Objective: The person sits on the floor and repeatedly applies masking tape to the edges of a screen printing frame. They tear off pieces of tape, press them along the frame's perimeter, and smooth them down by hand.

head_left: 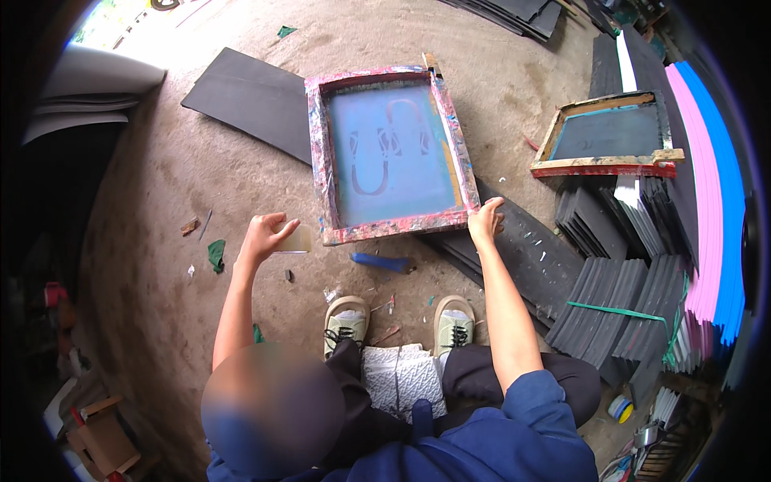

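A screen-printing frame (320, 161), its sides smeared with pink and mixed colours, is tilted in front of me. Its blue mesh (393, 181) carries a darker curved pattern. My right hand (487, 222) grips the near right corner, fingers closed on the wood. Left of the near left corner, my left hand (267, 236) is closed on a small, flat, yellowish see-through piece (297, 239); its exact kind is unclear. Behind and beneath the frame show a dark flat sheet (249, 104) at the left and long dark boards (522, 241) at the right.
A second screen frame (606, 169) rests on stacked dark sheets at the right. Pink sheets (697, 201) and blue sheets (727, 201) stand beyond it. A strapped dark bundle (598, 305) sits nearer. On the floor lie a blue strip (381, 262) and green scraps (216, 255).
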A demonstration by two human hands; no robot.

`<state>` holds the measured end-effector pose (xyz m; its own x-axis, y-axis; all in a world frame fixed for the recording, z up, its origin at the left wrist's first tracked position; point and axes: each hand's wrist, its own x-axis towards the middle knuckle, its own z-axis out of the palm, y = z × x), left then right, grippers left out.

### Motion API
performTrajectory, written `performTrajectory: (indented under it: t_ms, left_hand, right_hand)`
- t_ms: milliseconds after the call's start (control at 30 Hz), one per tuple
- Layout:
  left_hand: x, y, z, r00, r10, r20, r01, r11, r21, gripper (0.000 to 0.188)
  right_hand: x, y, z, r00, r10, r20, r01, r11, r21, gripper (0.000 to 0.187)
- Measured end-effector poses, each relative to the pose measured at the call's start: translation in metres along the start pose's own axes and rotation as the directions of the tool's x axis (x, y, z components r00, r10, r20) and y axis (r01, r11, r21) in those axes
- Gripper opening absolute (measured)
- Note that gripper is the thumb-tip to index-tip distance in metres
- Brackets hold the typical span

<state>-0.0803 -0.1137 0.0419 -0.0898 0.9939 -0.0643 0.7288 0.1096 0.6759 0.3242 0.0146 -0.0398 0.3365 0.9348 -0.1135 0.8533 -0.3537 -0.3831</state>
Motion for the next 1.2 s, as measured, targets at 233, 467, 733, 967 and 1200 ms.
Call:
performTrajectory:
  t_ms: [233, 467, 733, 967, 1200]
  left_hand:
    - [-0.002, 0.001, -0.005, 0.998, 0.061, -0.001, -0.06, 0.995, 0.077, 0.044]
    - [0.0, -0.017, 0.02, 0.996, 0.048, 0.075, -0.074, 0.916, 0.394, 0.041]
    - [0.012, -0.036, 0.05, 0.993, 0.07, 0.094, -0.105, 0.891, 0.442, 0.045]
    - [0.007, -0.043, 0.058, 0.992, 0.083, 0.097, -0.116, 0.901, 0.417, 0.046]
    - [0.007, -0.046, 0.064, 0.989, 0.044, 0.14, -0.102, 0.891, 0.443, 0.044]
  right_hand:
    - [0.006, -0.012, -0.005, 0.993, 0.006, 0.116, 0.03, 0.952, -0.305, 0.054]
    - [-0.002, 0.006, -0.023, 0.957, 0.139, 0.256, -0.084, 0.974, -0.212, 0.059]
    - [-0.072, 0.013, 0.021, 0.884, -0.301, -0.358, 0.364, 0.923, 0.123, 0.025]
    - [-0.168, -0.02, 0.099, 0.624, -0.767, 0.148, 0.76, 0.64, 0.113, 0.027]
    - [-0.156, -0.027, 0.132, 0.482, -0.854, 0.197, 0.873, 0.487, -0.026, 0.037]
